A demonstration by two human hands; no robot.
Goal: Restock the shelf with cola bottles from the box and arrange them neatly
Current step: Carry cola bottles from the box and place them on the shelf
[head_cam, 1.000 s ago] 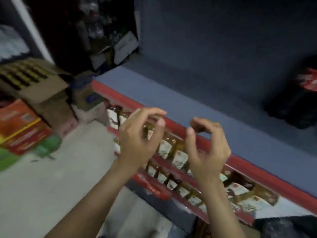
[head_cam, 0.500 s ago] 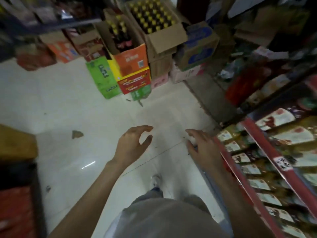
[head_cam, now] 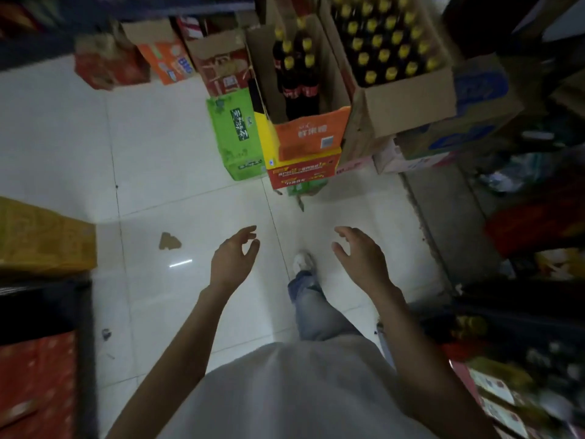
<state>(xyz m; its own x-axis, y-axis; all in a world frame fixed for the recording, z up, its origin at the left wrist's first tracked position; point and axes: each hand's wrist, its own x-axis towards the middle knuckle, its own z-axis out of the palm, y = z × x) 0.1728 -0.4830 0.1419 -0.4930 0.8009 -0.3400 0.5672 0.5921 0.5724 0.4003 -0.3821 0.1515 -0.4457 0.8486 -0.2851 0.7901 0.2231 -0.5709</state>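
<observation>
Cardboard: the open orange-fronted box (head_cam: 311, 134) stands ahead of me on a stack of cartons, its flaps up.
Cola bottles: a few dark cola bottles (head_cam: 296, 71) with yellow caps and red labels stand upright at the back of that box; the front of it shows bare cardboard.
Second box: just to its right a plain brown box (head_cam: 402, 103) is packed with rows of yellow-capped bottles.
My left hand: my left hand (head_cam: 232, 259) hangs over the white tiled floor (head_cam: 158, 153), fingers apart and loosely curved, holding nothing.
My right hand: my right hand (head_cam: 361, 256) is level with it, fingers spread and relaxed, also holding nothing.
Gap: both hands are well short of the orange box.
Shelf: the shelf (head_cam: 506, 391) runs along my right side, blurred, with labelled bottles on it.
Green carton: a green carton (head_cam: 235, 134) leans beside the stack on the left.
</observation>
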